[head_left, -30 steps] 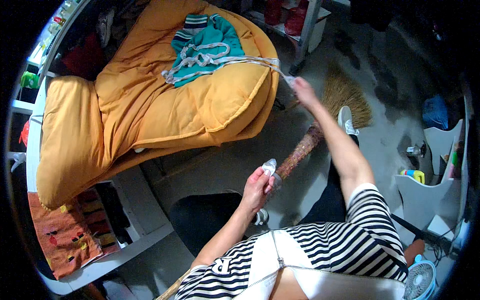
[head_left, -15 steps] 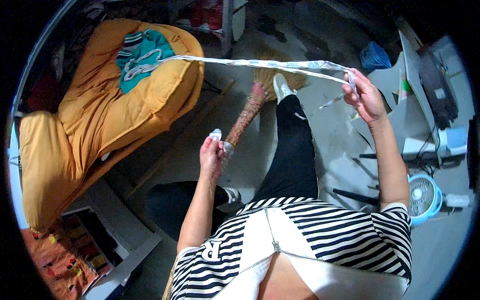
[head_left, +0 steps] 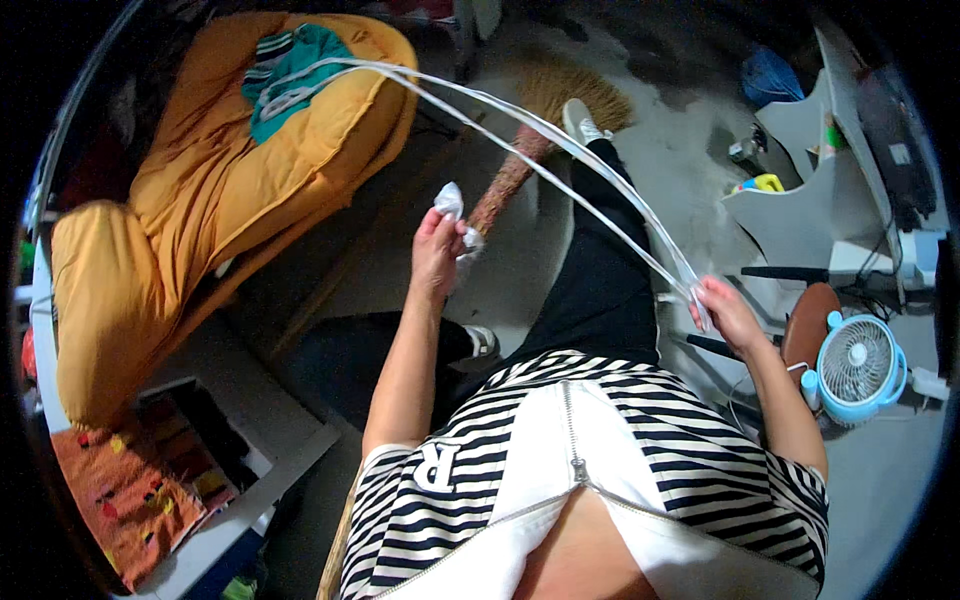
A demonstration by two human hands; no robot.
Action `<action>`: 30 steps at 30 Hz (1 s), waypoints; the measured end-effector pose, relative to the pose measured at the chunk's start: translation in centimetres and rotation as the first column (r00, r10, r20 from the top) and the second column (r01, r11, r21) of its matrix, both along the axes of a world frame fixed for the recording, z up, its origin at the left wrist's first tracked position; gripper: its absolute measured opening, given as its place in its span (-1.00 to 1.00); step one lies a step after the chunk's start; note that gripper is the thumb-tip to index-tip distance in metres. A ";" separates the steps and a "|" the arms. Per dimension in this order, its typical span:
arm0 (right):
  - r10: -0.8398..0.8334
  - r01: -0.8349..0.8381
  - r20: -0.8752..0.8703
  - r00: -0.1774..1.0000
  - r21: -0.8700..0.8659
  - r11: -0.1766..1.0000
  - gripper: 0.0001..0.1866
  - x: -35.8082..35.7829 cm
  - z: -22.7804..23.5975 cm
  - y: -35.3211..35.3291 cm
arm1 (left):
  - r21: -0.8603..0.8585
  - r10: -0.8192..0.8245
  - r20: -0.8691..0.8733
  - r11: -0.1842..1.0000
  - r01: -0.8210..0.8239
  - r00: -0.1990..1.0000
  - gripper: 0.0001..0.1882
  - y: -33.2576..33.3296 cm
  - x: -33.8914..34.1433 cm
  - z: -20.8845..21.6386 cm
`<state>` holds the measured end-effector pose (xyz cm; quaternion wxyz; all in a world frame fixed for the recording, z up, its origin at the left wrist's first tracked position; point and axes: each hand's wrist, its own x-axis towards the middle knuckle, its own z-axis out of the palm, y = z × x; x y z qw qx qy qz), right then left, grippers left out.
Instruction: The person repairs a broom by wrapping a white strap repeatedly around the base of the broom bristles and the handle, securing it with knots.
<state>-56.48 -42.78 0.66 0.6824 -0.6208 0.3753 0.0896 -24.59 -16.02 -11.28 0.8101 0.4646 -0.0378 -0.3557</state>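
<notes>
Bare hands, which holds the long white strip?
Your right hand: the long white strip runs from it to the padded orange seat. Your left hand holds a crumpled white scrap.

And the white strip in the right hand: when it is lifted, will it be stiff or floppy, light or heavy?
Probably floppy: the strip lies in loops on the teal cloth and curves loosely toward the right hand. Likely light for its length, as it looks thin and narrow. It might tangle, since those loops lie close together.
</notes>
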 end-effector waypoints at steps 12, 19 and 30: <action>-0.221 0.236 -0.085 0.972 0.308 0.922 -0.86 -4.6 -0.4 -0.5 | -0.030 -0.022 -0.042 0.999 0.020 0.999 -0.89 -0.2 -0.2 0.1; 0.158 -0.160 0.021 0.987 0.065 0.985 -0.81 1.8 2.7 1.1 | -0.027 -0.051 -0.070 0.998 0.050 0.996 -0.85 -0.4 -0.6 0.9; 0.483 -0.313 0.084 0.871 -0.664 0.679 -0.85 -2.7 -1.0 7.2 | 0.031 -0.077 -0.083 0.996 0.079 0.994 -0.88 -0.2 -0.8 0.4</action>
